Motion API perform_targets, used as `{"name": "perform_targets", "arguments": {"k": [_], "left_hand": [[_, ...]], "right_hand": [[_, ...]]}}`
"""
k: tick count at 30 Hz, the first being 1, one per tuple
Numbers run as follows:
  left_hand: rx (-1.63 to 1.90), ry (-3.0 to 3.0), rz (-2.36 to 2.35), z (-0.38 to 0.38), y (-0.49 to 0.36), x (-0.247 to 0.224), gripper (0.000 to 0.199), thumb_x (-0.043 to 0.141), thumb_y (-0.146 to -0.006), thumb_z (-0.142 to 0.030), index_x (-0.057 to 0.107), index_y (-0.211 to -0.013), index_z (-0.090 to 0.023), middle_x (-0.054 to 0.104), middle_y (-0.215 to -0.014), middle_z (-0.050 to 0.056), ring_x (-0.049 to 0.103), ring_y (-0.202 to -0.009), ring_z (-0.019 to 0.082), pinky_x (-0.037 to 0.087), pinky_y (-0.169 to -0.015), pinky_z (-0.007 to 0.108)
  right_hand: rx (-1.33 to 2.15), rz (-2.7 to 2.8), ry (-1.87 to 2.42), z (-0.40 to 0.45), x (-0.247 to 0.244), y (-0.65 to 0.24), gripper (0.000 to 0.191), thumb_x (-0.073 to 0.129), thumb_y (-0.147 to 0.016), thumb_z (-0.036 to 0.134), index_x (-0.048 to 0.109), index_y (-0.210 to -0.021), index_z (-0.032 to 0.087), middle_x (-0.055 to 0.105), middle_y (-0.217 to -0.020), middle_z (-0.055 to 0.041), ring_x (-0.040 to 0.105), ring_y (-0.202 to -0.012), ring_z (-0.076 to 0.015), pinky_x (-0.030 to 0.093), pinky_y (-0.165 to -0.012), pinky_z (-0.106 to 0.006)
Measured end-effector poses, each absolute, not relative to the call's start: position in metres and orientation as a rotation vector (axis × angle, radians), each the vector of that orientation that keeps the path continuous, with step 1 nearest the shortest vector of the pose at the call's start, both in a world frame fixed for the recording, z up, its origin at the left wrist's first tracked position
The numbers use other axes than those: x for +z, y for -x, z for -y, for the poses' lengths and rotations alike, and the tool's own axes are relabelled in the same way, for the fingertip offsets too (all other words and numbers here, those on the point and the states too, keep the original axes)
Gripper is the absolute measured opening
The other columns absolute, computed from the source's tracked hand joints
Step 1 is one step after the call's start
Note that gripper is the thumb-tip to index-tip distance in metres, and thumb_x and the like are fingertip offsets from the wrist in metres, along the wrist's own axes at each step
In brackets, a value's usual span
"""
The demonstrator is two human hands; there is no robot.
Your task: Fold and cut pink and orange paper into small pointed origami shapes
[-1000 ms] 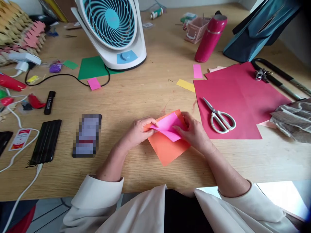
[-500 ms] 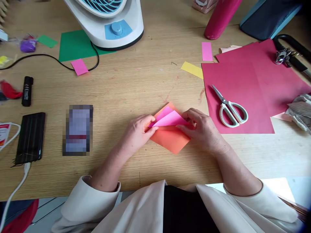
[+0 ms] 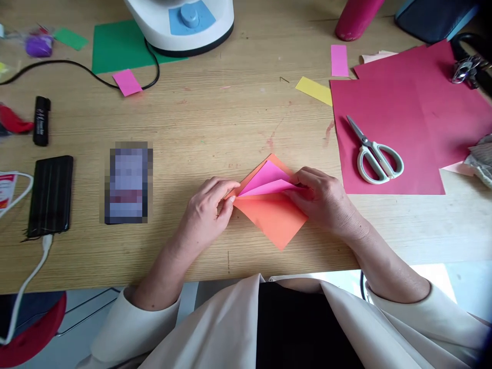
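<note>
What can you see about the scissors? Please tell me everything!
The scissors have two white loop handles and grey blades that look like metal. They lie shut on the red paper, tips pointing forward and to the person's left. The right hand is nearby but doesn't touch them.

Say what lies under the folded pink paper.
Under the folded pink paper lies an orange paper sheet, its far and near corners showing; whatever the pink covers cannot be seen.
</note>
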State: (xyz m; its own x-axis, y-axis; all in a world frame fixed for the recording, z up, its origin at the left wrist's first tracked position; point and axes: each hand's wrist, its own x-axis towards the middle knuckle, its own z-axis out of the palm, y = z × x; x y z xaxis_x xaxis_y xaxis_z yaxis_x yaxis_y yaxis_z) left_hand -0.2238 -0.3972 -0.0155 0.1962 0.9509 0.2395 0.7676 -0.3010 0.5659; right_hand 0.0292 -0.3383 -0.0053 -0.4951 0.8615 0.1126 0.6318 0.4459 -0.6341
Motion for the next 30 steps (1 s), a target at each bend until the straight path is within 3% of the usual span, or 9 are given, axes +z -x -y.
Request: {"name": "perform_targets", "arguments": {"k": [4, 11, 16, 19, 22, 24, 30], "left_hand": [[0.736, -2.2, -1.509, 0.401, 0.231, -0.015, 0.042, 0.046, -0.081, 0.006, 0.06, -0.113, -0.018, 0.067, -0.105, 0.004, 0.064, -0.097, 0.017, 0.054, -0.083, 0.03], [0.595, -2.335, -1.457, 0.408, 0.235, -0.013, 0.039, 0.046, -0.085, 0.002, 0.059, -0.116, -0.017, 0.066, -0.109, 0.007, 0.061, -0.103, 0.021, 0.053, -0.089, 0.036], [0.493, -2.461, -1.484, 0.417, 0.232, -0.01, 0.047, 0.046, -0.083, 0.004, 0.058, -0.123, -0.017, 0.065, -0.12, 0.007, 0.06, -0.11, 0.023, 0.051, -0.099, 0.038], [0.428, -2.507, -1.553, 0.424, 0.23, -0.009, 0.05, 0.048, -0.081, 0.003, 0.058, -0.125, -0.018, 0.062, -0.126, 0.008, 0.062, -0.109, 0.022, 0.054, -0.095, 0.036], [0.401, -2.532, -1.581, 0.431, 0.228, -0.009, 0.049, 0.047, -0.08, 0.003, 0.059, -0.123, -0.018, 0.062, -0.122, 0.008, 0.065, -0.106, 0.021, 0.056, -0.09, 0.032], [0.418, -2.571, -1.541, 0.433, 0.227, -0.011, 0.048, 0.046, -0.081, 0.003, 0.059, -0.122, -0.018, 0.064, -0.117, 0.007, 0.063, -0.112, 0.022, 0.054, -0.096, 0.033], [0.45, -2.538, -1.523, 0.439, 0.223, -0.014, 0.034, 0.051, -0.092, -0.011, 0.055, -0.125, -0.016, 0.063, -0.123, 0.012, 0.054, -0.125, 0.029, 0.048, -0.105, 0.046]], "right_hand": [[0.718, 2.307, 1.219, 0.342, -0.005, -0.028, 0.013, 0.059, -0.083, 0.009, 0.054, -0.078, 0.02, 0.059, -0.078, -0.0015, 0.051, -0.067, -0.0154, 0.035, -0.059, -0.028], [0.647, 2.403, 1.136, 0.347, -0.006, -0.026, 0.01, 0.059, -0.085, 0.009, 0.059, -0.082, 0.019, 0.06, -0.08, -0.0032, 0.054, -0.071, -0.0175, 0.04, -0.062, -0.029], [0.435, 2.521, 1.072, 0.359, -0.01, -0.031, 0.009, 0.056, -0.091, 0.013, 0.06, -0.085, 0.018, 0.064, -0.083, -0.0063, 0.057, -0.075, -0.0211, 0.044, -0.068, -0.034], [0.281, 2.58, 1.066, 0.369, -0.015, -0.037, 0.011, 0.054, -0.092, 0.013, 0.06, -0.084, 0.019, 0.065, -0.086, -0.0078, 0.056, -0.077, -0.0231, 0.045, -0.07, -0.036], [0.205, 2.563, 1.102, 0.38, -0.02, -0.045, 0.01, 0.054, -0.092, 0.013, 0.061, -0.087, 0.019, 0.066, -0.09, -0.0091, 0.057, -0.08, -0.0243, 0.046, -0.069, -0.037], [0.204, 2.508, 1.14, 0.385, -0.023, -0.049, 0.01, 0.055, -0.091, 0.011, 0.061, -0.091, 0.02, 0.066, -0.093, -0.0093, 0.058, -0.082, -0.0245, 0.047, -0.07, -0.038], [0.159, 2.472, 1.137, 0.384, -0.027, -0.058, 0.014, 0.055, -0.089, 0.009, 0.061, -0.093, 0.02, 0.068, -0.097, -0.0087, 0.06, -0.086, -0.0247, 0.048, -0.072, -0.038]]}}
